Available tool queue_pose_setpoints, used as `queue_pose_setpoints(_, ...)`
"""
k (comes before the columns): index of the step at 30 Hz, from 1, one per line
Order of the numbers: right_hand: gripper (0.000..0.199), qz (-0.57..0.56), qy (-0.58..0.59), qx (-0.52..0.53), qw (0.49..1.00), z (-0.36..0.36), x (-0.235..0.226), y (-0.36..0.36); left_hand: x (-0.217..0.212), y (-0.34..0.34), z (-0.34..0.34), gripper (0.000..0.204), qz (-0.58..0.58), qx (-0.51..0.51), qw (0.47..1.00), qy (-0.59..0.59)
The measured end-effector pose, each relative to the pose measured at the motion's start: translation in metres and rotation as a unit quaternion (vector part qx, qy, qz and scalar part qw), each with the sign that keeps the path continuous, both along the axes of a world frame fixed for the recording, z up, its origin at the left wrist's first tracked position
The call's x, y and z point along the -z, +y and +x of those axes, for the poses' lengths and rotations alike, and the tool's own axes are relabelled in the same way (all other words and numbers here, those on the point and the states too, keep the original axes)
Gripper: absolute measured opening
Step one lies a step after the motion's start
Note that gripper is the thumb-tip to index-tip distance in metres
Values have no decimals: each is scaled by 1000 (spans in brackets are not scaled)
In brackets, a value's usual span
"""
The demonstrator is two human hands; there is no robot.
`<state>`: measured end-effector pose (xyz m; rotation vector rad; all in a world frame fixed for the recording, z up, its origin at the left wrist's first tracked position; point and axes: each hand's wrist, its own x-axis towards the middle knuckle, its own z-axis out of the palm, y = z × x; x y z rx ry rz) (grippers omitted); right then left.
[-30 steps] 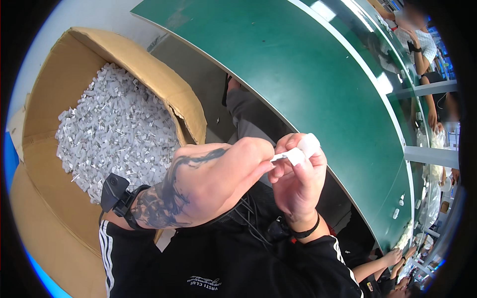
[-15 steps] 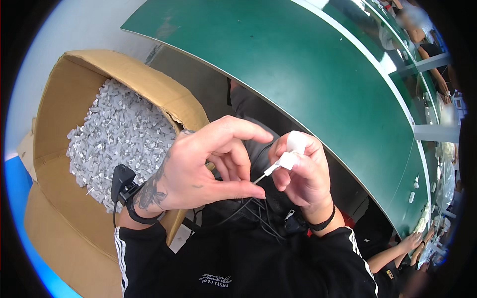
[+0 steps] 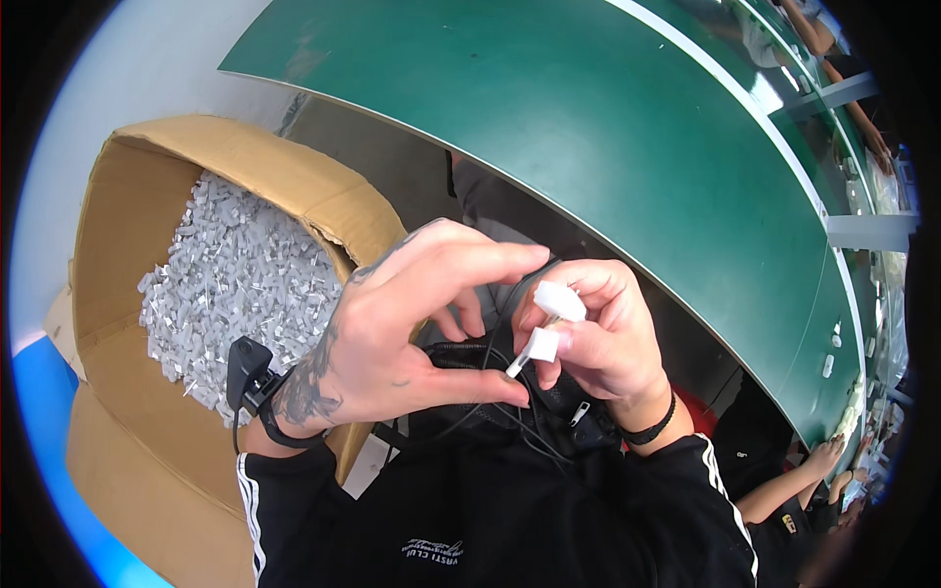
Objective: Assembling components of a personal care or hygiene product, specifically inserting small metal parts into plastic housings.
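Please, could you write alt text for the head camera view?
A person's right hand holds a small white part, the open left hand close beside it. A cardboard box of pale pieces stands left; a green table lies ahead.

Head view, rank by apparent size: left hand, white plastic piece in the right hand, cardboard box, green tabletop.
1. Green tabletop, cut off at the top
2. Cardboard box
3. Left hand
4. White plastic piece, pinched in the right hand

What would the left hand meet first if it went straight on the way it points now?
Probably the white plastic piece held in the right hand; the left hand points toward it, though depth is unclear.
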<state>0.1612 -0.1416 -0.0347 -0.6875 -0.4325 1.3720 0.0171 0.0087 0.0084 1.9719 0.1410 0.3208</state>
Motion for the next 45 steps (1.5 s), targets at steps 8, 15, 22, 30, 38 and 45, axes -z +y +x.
queue_pose_setpoints(8,19,57,170,-133,975,3,14,-1,11,18,9,88,-56,109,991,-45)
queue_pose_setpoints(15,30,85,212,-181,956,2,32,-4,17,12,20,43,-63,154,981,-103)
queue_pose_setpoints(22,49,0,-186,66,980,-5,18,-22,19,1,13,33,-83,45,993,-74)
queue_pose_setpoints(30,27,76,-577,246,775,0,-6,-26,16,-16,13,35,-28,-26,996,-74)
queue_pose_setpoints(38,23,73,-626,233,741,1,-18,-34,10,-24,16,35,76,-6,991,-110)
queue_pose_setpoints(45,13,35,-433,294,851,6,2,-51,6,-28,23,38,-33,-54,994,-92)
